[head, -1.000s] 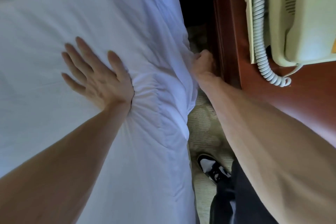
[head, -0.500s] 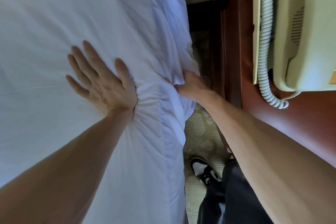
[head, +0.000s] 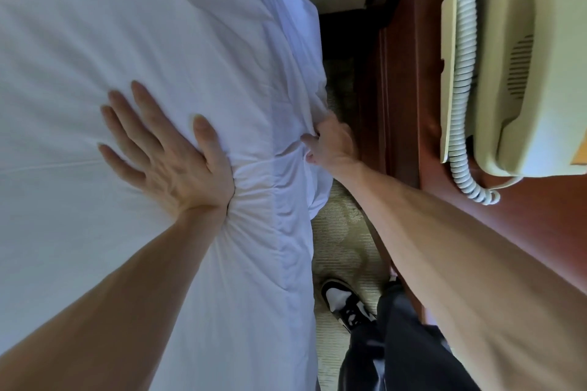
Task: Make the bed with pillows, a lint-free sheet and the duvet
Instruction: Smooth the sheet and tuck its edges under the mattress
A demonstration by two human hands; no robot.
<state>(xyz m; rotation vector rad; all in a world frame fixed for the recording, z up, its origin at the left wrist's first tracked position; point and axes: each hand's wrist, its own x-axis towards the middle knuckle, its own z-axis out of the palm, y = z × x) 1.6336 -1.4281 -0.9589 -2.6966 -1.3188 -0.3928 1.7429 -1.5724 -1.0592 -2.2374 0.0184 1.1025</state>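
Now the left hand point(head: 168, 165) lies flat on the white sheet point(head: 95, 41), its fingers straight and spread, pressing the cloth; wrinkles gather at the heel of the palm. The right hand point(head: 335, 143) is at the side edge of the bed, its fingers point(head: 309, 138) curled into a fold of the same sheet and gripping it. Beyond the right knuckles stands a wooden nightstand point(head: 546, 206) with a cream telephone point(head: 556, 73).

A: Bed point(head: 297, 267) from seven to twelve o'clock, white sheet point(head: 127, 25) spread on it, creased toward its three o'clock edge.
B: Table point(head: 540, 222) at two o'clock carries a cream telephone point(head: 527, 79), coiled cord point(head: 462, 79) beside it. Patterned floor point(head: 343, 247) between.
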